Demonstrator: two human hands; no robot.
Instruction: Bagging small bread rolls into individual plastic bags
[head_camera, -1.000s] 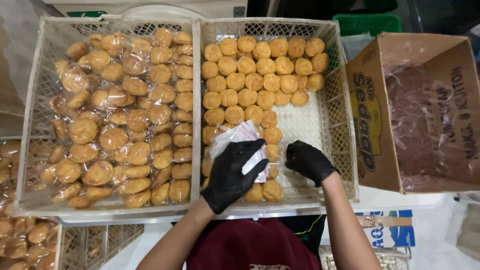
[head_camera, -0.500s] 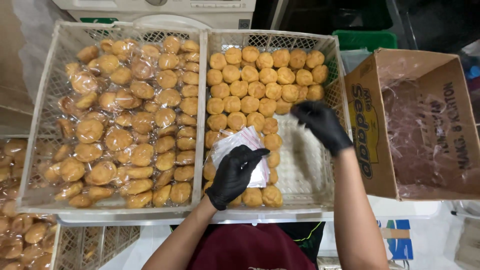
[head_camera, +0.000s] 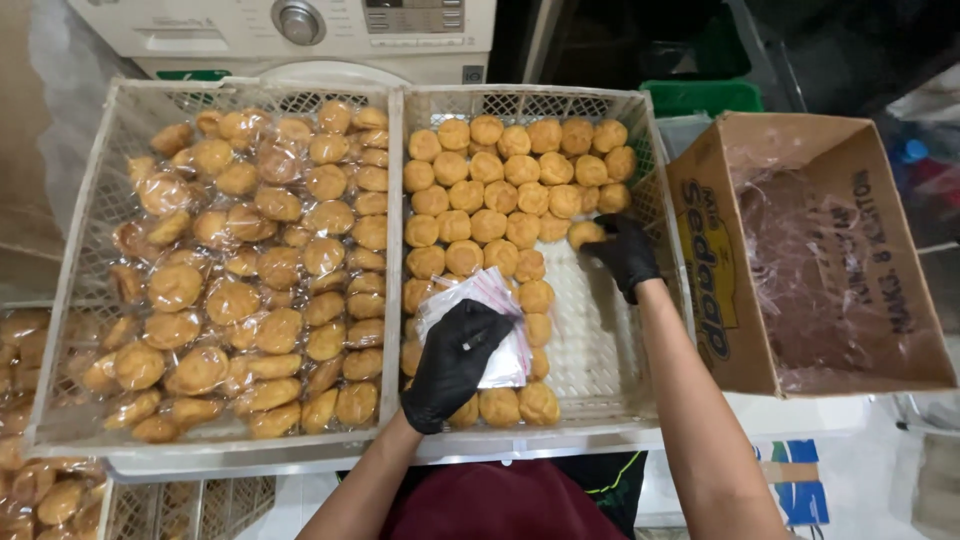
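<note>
Left hand (head_camera: 455, 360) in a black glove, clasping a stack of clear plastic bags (head_camera: 480, 325) over the near buns. Right hand (head_camera: 625, 255), gloved alike, pinching one round golden bun (head_camera: 583, 233) at the edge of the rows inside the white mesh plastic crate (head_camera: 610, 340). Left of both, a second crate (head_camera: 90, 270) heaped with wrapped buns; right, an open brown cardboard box (head_camera: 720, 300) lined with plastic.

Cardboard box (head_camera: 810, 260) w/ plastic liner at right; washing machine (head_camera: 300, 30) behind.

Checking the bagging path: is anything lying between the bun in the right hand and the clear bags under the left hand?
Nothing visible. The right hand grips a bun; bare crate floor lies between it and the clear bags under the left hand.
</note>
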